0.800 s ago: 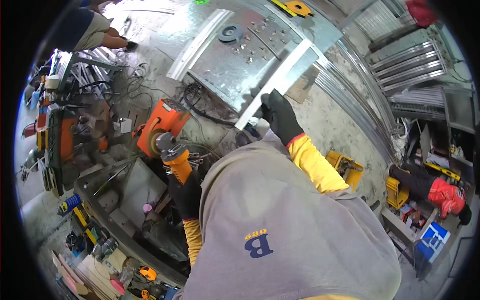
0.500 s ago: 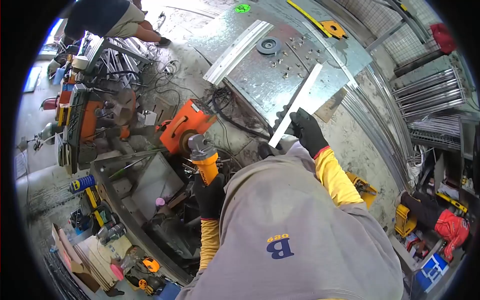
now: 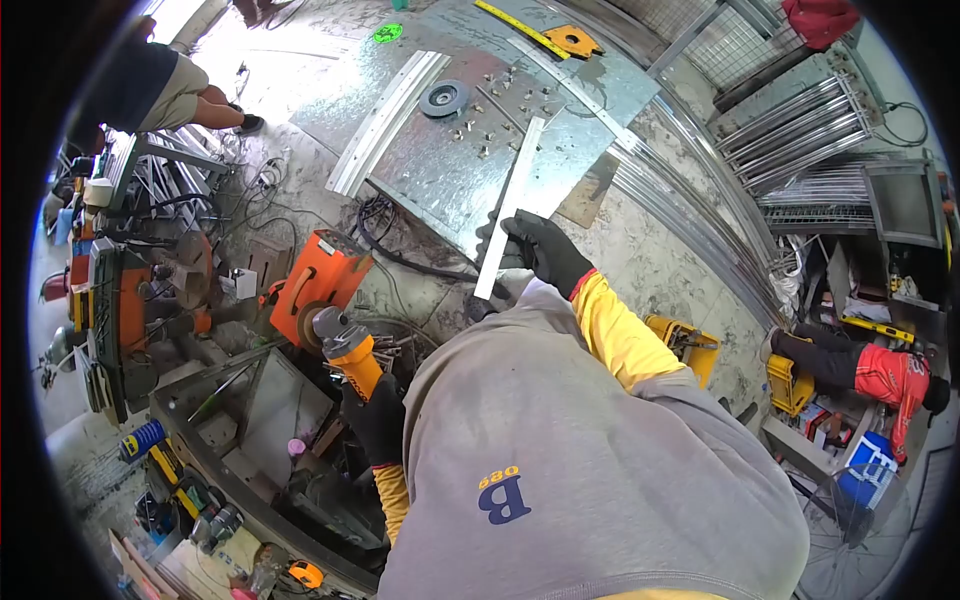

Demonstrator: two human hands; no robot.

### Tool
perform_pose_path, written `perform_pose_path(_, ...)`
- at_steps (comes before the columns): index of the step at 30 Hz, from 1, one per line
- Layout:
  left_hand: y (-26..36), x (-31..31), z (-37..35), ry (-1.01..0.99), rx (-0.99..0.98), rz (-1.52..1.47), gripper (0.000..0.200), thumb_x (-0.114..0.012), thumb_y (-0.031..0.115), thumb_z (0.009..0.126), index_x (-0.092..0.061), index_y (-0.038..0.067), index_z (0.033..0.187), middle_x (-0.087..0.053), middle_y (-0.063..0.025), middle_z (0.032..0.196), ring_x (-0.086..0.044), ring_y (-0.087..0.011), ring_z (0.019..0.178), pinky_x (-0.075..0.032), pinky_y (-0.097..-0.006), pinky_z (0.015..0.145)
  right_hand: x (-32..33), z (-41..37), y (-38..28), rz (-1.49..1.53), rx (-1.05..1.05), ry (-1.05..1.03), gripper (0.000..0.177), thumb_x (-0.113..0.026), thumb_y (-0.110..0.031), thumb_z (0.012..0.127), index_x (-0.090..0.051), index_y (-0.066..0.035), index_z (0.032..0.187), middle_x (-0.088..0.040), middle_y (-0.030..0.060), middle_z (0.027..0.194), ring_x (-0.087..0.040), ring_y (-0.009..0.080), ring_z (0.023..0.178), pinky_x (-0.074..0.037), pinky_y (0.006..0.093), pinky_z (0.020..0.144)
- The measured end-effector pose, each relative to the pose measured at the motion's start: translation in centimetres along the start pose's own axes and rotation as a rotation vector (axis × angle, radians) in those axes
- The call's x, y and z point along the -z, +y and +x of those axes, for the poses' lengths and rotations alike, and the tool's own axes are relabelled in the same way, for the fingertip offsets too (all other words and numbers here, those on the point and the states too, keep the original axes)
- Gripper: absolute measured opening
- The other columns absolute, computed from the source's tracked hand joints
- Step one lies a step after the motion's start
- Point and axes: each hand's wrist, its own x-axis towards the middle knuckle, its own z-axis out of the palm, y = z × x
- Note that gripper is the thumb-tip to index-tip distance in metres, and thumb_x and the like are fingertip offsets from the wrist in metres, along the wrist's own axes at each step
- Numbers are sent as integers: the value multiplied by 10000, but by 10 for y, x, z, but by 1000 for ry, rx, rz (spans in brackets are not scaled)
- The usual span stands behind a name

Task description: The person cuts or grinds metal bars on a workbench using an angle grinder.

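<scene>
My left hand (image 3: 380,425), in a black glove, is wrapped round the body of an orange and grey angle grinder (image 3: 352,362). The grinder's head points up and to the left. My right hand (image 3: 545,247), gloved too, grips a long flat white metal strip (image 3: 511,205) near its lower end. That strip slants up over a metal sheet (image 3: 450,170). On the sheet lie a dark round disc (image 3: 444,98) and several small metal fasteners (image 3: 500,112). Part of the strip's left side is shadowed, and my right fingertips are partly hidden behind it.
An orange machine (image 3: 318,285) stands just beyond the grinder, with cables on the floor. A dark metal frame (image 3: 240,490) holds scrap at lower left. Long metal profiles (image 3: 690,190) lie at right. One person (image 3: 150,90) stands at upper left; another, in red (image 3: 890,375), is at right.
My view has turned, so the surroundings sit further left. The metal strip now stands steeper. The grinder leans more to the left, still in my left hand.
</scene>
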Motion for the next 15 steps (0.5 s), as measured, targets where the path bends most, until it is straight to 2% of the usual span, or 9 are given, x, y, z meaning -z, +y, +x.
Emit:
perform_pose_path(7, 5, 1, 2, -32, -31, 15, 210, -780, 122, 905, -649, -22, 983, -688, -48, 822, -653, -150, 715, -524, -351, 665, -1, 1, 5, 5, 28, -49, 448, -716, -162, 1054, -568, -18, 1452, -709, 213, 1376, -752, 405, 1209, -622, 528, 1078)
perform_pose_path(9, 0, 2, 5, -27, -23, -14, 210, -785, 119, 902, -649, -21, 979, -685, -49, 813, -651, -151, 708, -523, -353, 661, -4, -1, 5, -37, 61, -5, 335, -673, -141, 1070, -630, -2, 1372, -735, 194, 1360, -765, 325, 1187, -664, 465, 1008)
perform_pose_path(15, -5, 3, 5, -35, -41, -61, 219, -796, 129, 893, -651, -19, 962, -684, -63, 791, -652, -158, 695, -523, -364, 656, -8, -3, 10, -12, 118, 22, 363, -648, -110, 1080, -612, 3, 1423, -721, 207, 1397, -762, 309, 1189, -668, 446, 998)
